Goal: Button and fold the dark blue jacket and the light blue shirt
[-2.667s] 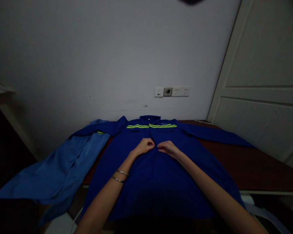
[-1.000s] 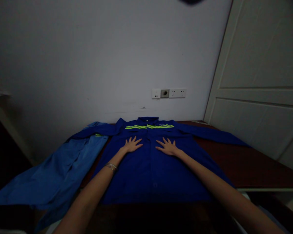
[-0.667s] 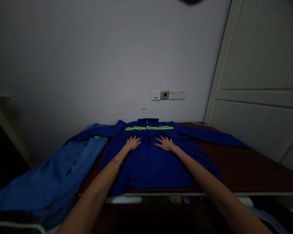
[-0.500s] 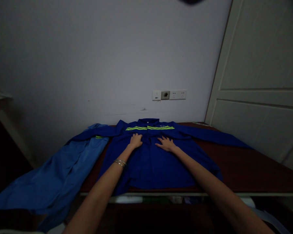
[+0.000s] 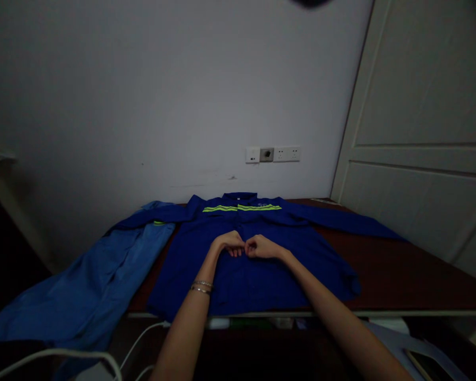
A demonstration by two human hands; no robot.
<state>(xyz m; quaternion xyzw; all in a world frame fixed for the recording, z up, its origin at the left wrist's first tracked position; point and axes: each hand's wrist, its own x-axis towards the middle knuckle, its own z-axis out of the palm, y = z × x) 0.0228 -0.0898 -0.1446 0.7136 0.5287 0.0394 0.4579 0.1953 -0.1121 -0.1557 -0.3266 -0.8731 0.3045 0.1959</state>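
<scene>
A dark blue work jacket point(image 5: 269, 286) with yellow-green reflective stripes across its chest lies face up, sleeves spread and collar toward the wall. My left hand point(image 5: 230, 242), below bracelets on the wrist, is bent down with curled fingers at the jacket's front opening. Right beside it, my right hand point(image 5: 258, 247) is closed in a pinch at the same front edge. The fingertips of both hands nearly meet at the jacket's middle line, and the bit of cloth between them is mostly hidden.
A lighter blue garment point(image 5: 91, 280) hangs over the left end of the dark red table point(image 5: 404, 275), partly under the jacket's sleeve. Wall sockets point(image 5: 286, 154) sit above the table, and a pale door point(image 5: 416, 121) stands at right. White cables point(image 5: 143, 334) run at lower left.
Both hands have moved from lying spread on the jacket's chest to close together at its front opening, nearer me, with fingers now curled in. The jacket's lower left hem has shifted slightly.
</scene>
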